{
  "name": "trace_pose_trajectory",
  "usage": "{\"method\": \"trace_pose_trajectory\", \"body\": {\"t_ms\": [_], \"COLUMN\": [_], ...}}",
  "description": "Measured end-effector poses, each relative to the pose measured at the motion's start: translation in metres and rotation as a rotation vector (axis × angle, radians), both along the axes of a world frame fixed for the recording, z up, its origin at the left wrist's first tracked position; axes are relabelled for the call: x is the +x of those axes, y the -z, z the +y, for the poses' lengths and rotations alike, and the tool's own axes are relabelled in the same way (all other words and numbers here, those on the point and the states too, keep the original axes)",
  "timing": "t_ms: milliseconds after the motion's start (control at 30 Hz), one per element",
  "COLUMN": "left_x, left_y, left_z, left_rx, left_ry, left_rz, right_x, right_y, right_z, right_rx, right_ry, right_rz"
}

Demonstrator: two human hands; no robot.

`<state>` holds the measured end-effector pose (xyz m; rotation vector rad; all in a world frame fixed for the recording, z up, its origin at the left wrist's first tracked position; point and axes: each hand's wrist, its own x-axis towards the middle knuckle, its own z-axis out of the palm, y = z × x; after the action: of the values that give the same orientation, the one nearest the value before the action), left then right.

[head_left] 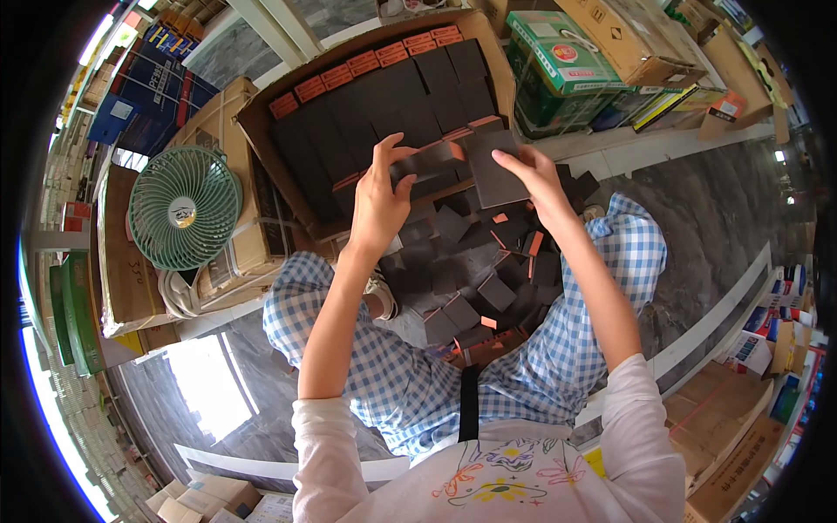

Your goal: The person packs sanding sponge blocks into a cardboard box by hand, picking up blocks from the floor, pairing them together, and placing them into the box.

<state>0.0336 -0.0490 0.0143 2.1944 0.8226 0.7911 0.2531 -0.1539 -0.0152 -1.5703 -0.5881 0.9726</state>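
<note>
My right hand (534, 179) grips a flat black box (497, 170) above the front right part of a large open carton (248, 118). My left hand (380, 196) is raised over the carton's front edge, thumb and fingers apart, beside a blurred dark box (432, 166) with an orange end. Whether that box touches my left fingers is hard to tell. Inside the carton, rows of black boxes (370, 109) stand packed, with orange ends along the back. Several loose black boxes (497, 292) lie scattered on the floor between my legs.
A green fan (185, 209) stands on cartons at the left, its cable (179, 296) coiled below. Behind on the right are a green box (558, 74) and a brown carton (632, 39). More cartons (719, 418) line the lower right. My knees flank the loose boxes.
</note>
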Motion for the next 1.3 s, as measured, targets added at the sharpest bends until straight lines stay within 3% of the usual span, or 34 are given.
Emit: {"method": "trace_pose_trajectory", "body": {"t_ms": [33,100,167,233,267,367,400,467,533,633,800,933,1300], "left_x": [0.000,0.001,0.000,-0.002,-0.003,-0.006,-0.008,-0.008,-0.008,-0.006,0.000,0.004,0.007], "left_y": [0.000,-0.003,0.000,0.000,-0.002,0.003,0.005,0.010,0.013,0.007,0.003,0.007,0.030], "left_z": [0.000,0.000,0.001,0.001,0.002,0.009,0.013,0.016,0.016,0.012,0.005,-0.001,-0.003], "left_rx": [-0.002,-0.094,-0.048,-0.004,-0.035,-0.204,-0.237,-0.267,-0.540,-0.732,-0.996,-1.049,-0.920], "left_ry": [0.002,-0.030,-0.017,-0.011,-0.044,-0.149,-0.161,-0.175,-0.156,-0.107,-0.070,-0.022,0.014], "left_rz": [0.002,0.019,0.015,0.015,0.002,-0.130,-0.158,-0.193,-0.341,-0.420,-0.385,-0.320,-0.078], "right_x": [0.001,0.006,0.012,0.007,0.006,0.001,0.000,0.001,0.000,0.001,-0.006,-0.012,-0.015], "right_y": [0.005,0.003,-0.013,-0.012,0.003,0.010,0.010,0.008,0.010,0.028,0.032,0.024,0.064], "right_z": [-0.005,-0.005,-0.010,-0.007,-0.004,-0.008,-0.009,-0.004,-0.003,-0.003,-0.003,-0.004,-0.007], "right_rx": [-0.031,0.030,0.153,0.077,0.068,0.027,0.023,0.047,0.049,0.043,0.003,-0.028,-0.114], "right_ry": [0.034,0.076,-0.062,-0.094,-0.094,-0.064,-0.060,-0.017,-0.011,-0.010,-0.054,-0.129,0.001], "right_rz": [-0.116,0.014,0.492,0.326,0.031,-0.371,-0.370,-0.034,0.023,0.068,0.225,0.321,0.163]}}
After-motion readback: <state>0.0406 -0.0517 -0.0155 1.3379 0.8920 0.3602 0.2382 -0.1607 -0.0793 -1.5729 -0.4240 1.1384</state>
